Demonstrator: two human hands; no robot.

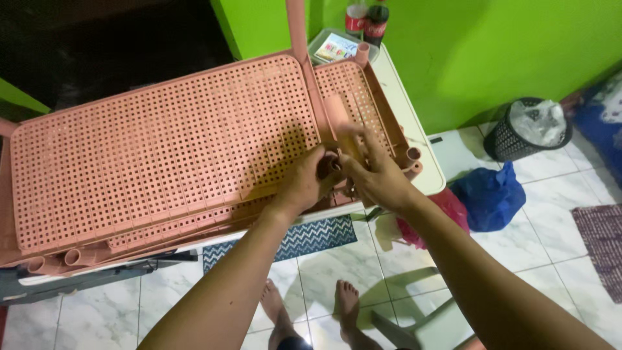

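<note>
Several pink perforated plastic shelf panels [162, 142] lie stacked on a white table [424, 165]. A smaller pink panel [353, 97] lies at their right end, with short tube sockets at its corners. My left hand [304, 181] and my right hand [376, 172] meet at the near edge between the two panels. Both grip a short pink tube piece [332, 162] there, fingers closed around it. A thin pink pole [297, 26] stands up behind the panels.
Two bottles [366, 19] and a lidded clear box [334, 46] sit at the table's far end. A black bin with a plastic liner [531, 126], a blue bag [489, 194] and a red bag [447, 207] are on the tiled floor. My bare feet [311, 311] stand below.
</note>
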